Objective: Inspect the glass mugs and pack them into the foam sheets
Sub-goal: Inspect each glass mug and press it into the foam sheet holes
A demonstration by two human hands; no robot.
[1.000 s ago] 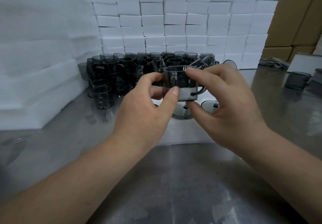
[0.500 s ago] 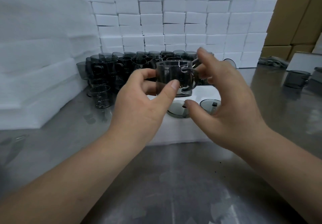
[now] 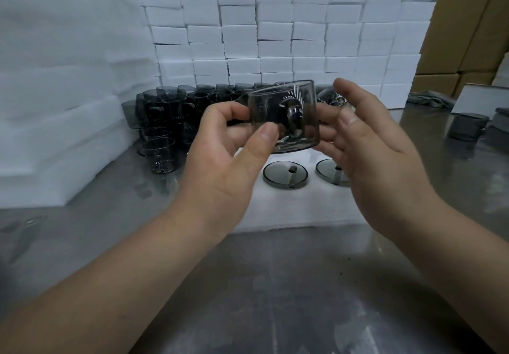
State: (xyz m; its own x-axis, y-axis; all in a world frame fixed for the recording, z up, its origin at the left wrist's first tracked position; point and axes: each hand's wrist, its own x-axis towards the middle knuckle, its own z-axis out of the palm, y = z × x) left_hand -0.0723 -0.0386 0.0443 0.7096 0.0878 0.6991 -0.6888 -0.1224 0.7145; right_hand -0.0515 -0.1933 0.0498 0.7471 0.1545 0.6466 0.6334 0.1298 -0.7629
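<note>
A smoky grey glass mug (image 3: 275,111) is held up in front of me, its handle turned toward the camera. My left hand (image 3: 225,158) pinches it between thumb and fingers. My right hand (image 3: 377,147) is at the mug's right side with fingers spread and loosely extended; its fingertips touch the glass. Below lies a white foam sheet (image 3: 275,205) with two mugs (image 3: 285,174) sunk into its holes, only their round ends showing. A cluster of several grey mugs (image 3: 170,117) stands behind on the steel table (image 3: 275,285).
Thick foam sheets are stacked at the left (image 3: 55,92). A wall of white foam blocks (image 3: 275,37) closes off the back, with cardboard cartons behind. One more grey mug (image 3: 465,126) and a white box (image 3: 482,100) sit at the far right.
The mug has been rotated, so its handle went from the right side to facing me. My right hand has let go of its pinch and opened beside the glass.
</note>
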